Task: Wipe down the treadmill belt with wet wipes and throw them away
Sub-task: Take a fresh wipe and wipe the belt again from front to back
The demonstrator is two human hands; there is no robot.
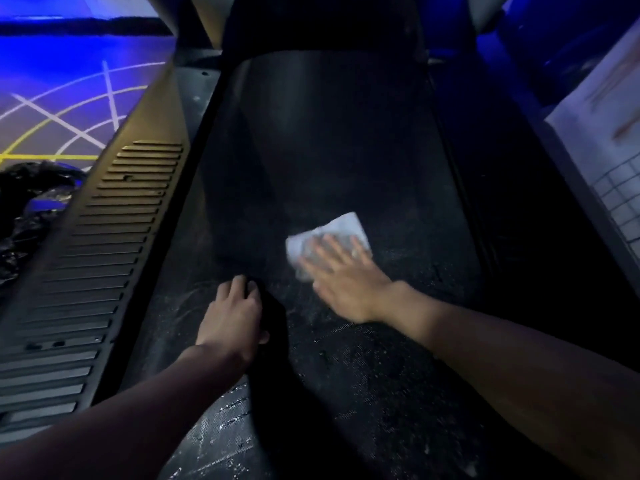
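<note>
The black treadmill belt [311, 150] runs away from me up the middle of the view, dusty and streaked near me. A white wet wipe [337, 228] lies flat on the belt, right of centre. My right hand [341, 278] presses down on it, palm flat and fingers spread. My left hand [233, 311] rests on the belt to the left of the wipe, fingers curled, with nothing seen in it.
A grey ribbed side rail [104, 244] borders the belt on the left. A crumpled black plastic bag [24, 199] lies beyond it on the blue floor with painted lines [69, 109]. A white panel with a grid [609, 157] stands at the right. The motor hood [322, 26] closes the far end.
</note>
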